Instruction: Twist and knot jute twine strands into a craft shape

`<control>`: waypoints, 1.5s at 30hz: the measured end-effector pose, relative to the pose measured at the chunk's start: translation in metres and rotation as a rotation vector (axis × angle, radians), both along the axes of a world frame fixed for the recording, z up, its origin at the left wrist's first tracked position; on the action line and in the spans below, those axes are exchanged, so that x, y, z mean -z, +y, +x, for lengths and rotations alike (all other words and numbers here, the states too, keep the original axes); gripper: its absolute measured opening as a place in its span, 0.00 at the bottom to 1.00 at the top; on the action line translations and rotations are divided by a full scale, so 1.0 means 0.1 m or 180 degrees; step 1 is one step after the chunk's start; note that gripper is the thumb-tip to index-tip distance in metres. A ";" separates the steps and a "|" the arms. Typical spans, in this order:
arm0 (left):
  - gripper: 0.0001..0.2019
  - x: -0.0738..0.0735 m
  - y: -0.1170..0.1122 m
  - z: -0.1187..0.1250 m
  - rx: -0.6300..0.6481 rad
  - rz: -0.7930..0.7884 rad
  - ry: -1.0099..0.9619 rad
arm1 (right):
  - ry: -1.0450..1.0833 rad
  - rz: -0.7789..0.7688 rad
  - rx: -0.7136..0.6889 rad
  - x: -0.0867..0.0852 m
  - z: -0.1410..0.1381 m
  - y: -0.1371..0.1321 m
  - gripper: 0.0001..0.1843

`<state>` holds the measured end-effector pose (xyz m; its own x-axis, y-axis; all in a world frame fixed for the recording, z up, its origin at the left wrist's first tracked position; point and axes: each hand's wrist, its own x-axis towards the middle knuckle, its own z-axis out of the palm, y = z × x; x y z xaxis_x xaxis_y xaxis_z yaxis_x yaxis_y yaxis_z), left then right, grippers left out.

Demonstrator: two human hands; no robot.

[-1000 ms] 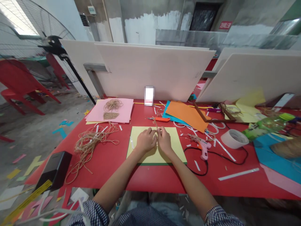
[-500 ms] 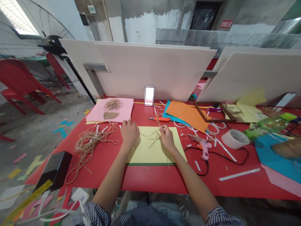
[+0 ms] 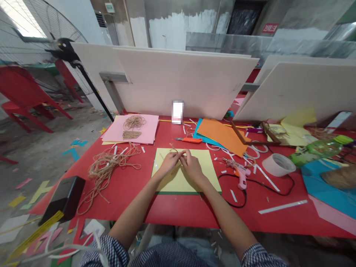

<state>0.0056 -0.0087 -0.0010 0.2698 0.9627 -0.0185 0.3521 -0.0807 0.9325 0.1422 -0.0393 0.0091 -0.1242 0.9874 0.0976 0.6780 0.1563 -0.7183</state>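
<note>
My left hand (image 3: 169, 163) and my right hand (image 3: 191, 165) meet fingertip to fingertip above a pale yellow sheet (image 3: 172, 185) with a green strip along its front edge. Both are closed on a thin piece of brown twine (image 3: 173, 147), whose ends stick out above the fingers; a bit of it also hangs below the right wrist. My fingers cover most of the twine. Just beyond the sheet lies an orange utility knife (image 3: 191, 140). A loose tangle of twine (image 3: 108, 165) rests left of the sheet.
Pink paper (image 3: 150, 129) bearing a coiled and woven twine shape lies at the back left. To the right are a pink glue gun (image 3: 242, 178) with its cord, a tape roll (image 3: 278, 164), orange paper (image 3: 222, 133) and a green bottle (image 3: 319, 148). A black box (image 3: 62, 196) stands at the left edge.
My left hand has moved right from the sheet's left edge to join the right hand at the twine. The right hand has shifted slightly left and down.
</note>
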 end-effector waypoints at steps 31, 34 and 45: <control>0.27 -0.01 0.06 -0.14 0.0380 -0.0842 -0.1559 | 0.2095 -0.0952 -0.0445 -0.01 0.10 0.05 0.15; 0.23 -0.01 0.07 -0.15 0.0329 -0.0599 -0.1202 | 0.1780 -0.0898 -0.0397 0.00 0.09 0.06 0.13; 0.16 0.07 0.14 -0.20 -0.0601 0.0472 0.0499 | -0.0590 0.0671 0.0182 -0.14 0.15 0.04 0.21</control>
